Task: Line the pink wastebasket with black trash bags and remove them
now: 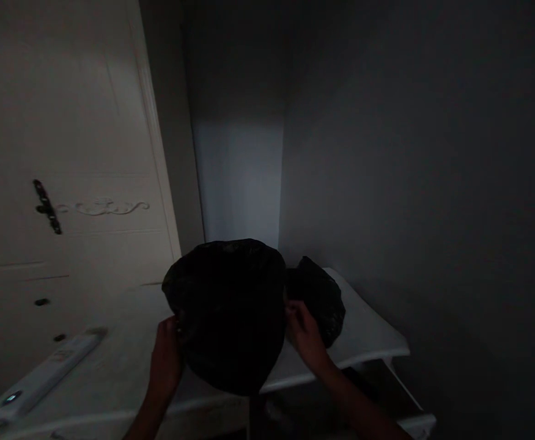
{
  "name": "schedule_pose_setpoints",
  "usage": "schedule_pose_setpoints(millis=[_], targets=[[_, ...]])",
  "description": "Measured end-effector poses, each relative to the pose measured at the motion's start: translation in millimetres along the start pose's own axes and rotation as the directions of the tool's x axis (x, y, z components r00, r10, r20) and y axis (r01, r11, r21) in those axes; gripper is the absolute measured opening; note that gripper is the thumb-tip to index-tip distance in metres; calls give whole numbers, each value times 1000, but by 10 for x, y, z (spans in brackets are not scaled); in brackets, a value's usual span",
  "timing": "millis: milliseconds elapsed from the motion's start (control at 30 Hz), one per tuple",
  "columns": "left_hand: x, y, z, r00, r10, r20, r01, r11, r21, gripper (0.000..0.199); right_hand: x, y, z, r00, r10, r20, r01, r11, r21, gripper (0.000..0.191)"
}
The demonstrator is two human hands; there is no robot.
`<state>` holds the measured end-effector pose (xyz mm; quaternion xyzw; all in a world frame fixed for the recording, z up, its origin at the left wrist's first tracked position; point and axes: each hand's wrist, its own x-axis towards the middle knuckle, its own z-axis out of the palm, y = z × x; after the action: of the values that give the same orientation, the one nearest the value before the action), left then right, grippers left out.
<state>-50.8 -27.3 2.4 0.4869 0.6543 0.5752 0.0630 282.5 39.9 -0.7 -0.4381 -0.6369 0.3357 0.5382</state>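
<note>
A black plastic bag (235,318) stands in front of me at the front of the white tabletop, its rounded rim spread wide. The dim light hides its inside, and I cannot tell whether something stiff is within it. My left hand (166,354) is closed on the bag's left side, fingers partly hidden. On the right side, my right hand (304,333) pinches the bag's edge between thumb and fingers. Just behind that hand lies a second black plastic bag (322,296), crumpled and bulging.
The white tabletop (111,366) meets a grey wall on the right. A long white box (42,376) lies at its left. Below the right side, a drawer (405,391) is pulled out. A white panelled door (74,134) with a dark handle (47,208) stands at the left.
</note>
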Motion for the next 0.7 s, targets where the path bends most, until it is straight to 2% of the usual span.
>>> schedule_pose_setpoints(millis=[100,167,233,267,400,533,700], targets=[[-164,121,101,995,-45,90,48,998,-38,34,-49,-61,81,993,-53,105,45,996,72,45],[-156,171,188,988,-42,151,46,999,-25,35,-3,-27,158,993,-54,101,42,992,117,47],[-101,156,249,978,-2,208,-3,1000,24,33,69,70,203,998,-36,55,29,992,122,52],[-73,125,267,978,9,208,-23,998,63,33,103,132,207,999,-21,29,17,994,108,55],[-44,-28,291,995,13,97,-31,984,178,45,168,346,140,995,49,-84,-47,999,25,63],[-113,-25,293,966,51,253,-105,972,208,48,149,400,73,993,37,-113,-39,999,-19,54],[-150,58,284,921,61,386,-192,931,311,50,115,410,86,999,-21,-49,21,1000,-13,46]])
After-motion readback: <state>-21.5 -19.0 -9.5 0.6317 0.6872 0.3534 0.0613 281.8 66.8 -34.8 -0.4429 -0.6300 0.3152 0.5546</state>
